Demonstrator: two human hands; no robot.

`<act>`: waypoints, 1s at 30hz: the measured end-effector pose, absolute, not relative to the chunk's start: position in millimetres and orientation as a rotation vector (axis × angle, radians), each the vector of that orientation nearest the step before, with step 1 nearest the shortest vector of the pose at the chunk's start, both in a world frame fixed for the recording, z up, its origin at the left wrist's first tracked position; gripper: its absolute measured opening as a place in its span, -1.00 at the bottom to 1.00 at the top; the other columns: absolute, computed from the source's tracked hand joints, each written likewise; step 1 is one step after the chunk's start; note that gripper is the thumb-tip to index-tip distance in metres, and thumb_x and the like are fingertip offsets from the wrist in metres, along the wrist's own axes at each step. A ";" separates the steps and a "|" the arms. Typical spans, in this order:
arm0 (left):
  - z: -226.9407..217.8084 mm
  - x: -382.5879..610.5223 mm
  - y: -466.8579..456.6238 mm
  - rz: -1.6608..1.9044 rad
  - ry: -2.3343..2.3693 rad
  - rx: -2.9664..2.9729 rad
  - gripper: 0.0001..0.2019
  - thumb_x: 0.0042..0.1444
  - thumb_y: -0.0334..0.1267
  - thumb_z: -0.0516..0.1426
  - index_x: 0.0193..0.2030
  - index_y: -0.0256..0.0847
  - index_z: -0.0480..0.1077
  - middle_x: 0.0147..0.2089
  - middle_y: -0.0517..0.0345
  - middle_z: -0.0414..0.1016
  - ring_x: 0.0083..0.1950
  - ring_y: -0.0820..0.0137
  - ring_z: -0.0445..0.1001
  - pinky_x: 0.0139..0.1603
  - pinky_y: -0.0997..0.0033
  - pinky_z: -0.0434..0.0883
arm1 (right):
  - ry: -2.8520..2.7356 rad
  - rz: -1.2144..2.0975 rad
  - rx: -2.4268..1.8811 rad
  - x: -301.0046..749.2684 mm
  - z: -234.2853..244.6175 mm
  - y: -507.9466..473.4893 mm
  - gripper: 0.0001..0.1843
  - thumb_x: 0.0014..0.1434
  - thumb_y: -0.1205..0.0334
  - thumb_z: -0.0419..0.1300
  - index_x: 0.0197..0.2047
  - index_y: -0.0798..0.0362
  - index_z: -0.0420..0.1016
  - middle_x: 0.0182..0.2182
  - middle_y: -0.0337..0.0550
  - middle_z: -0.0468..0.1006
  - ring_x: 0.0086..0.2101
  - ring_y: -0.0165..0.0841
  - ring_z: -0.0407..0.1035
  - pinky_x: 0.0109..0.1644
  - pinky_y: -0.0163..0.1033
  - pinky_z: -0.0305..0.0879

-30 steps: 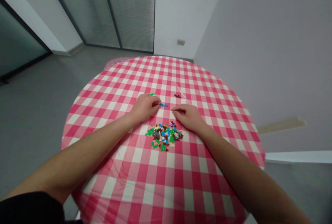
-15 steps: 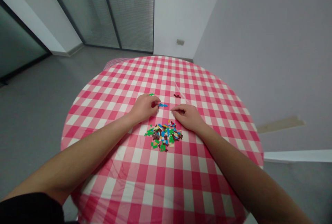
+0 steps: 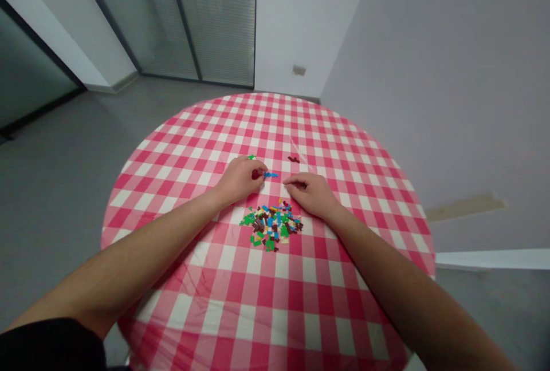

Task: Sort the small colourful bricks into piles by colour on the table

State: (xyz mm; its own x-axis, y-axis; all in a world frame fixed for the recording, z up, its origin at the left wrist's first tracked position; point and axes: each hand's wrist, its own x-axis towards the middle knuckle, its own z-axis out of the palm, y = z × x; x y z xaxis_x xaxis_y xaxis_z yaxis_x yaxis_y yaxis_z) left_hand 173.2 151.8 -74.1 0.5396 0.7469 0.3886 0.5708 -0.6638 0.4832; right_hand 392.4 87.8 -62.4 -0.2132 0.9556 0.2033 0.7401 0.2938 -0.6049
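My left hand [image 3: 238, 179] rests on the round table [image 3: 266, 291], its fingers curled and pinched on a small dark red brick [image 3: 256, 174]. Blue bricks [image 3: 271, 174] lie just right of its fingertips, and a green brick [image 3: 251, 157] peeks out behind it. My right hand [image 3: 313, 193] lies knuckles up with the fingers curled under; what it holds, if anything, is hidden. Between and just below both hands sits a pile of small coloured bricks [image 3: 271, 225]. A dark red piece [image 3: 294, 159] lies apart, farther back.
A red-and-white checked cloth covers the table. A grey wall stands close on the right, and glass doors with blinds [image 3: 201, 16] are across the grey floor at the back left.
Hardly anything has moved. The dark red brick shows more plainly at my left fingertips than before.
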 end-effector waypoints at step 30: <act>-70.7 175.6 147.4 0.761 1.010 2.479 -0.80 0.10 -0.44 0.11 -0.24 -0.19 0.56 -0.31 0.09 0.60 -0.24 0.26 0.45 -0.05 0.13 0.38 | -2.363 0.734 -1.286 403.0 -49.9 85.3 -0.83 0.18 0.24 0.21 -0.29 0.01 0.66 -0.36 -0.18 0.64 -0.34 -0.37 0.47 -0.24 -0.29 0.32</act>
State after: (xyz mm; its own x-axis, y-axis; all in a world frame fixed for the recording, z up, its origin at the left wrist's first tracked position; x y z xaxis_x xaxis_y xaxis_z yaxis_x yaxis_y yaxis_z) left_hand 175.6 147.4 -70.7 0.6001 0.7219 0.3446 0.5300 -0.6815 0.5046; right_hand 403.0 85.3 -49.9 -0.5258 0.8487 0.0574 0.6666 0.4530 -0.5920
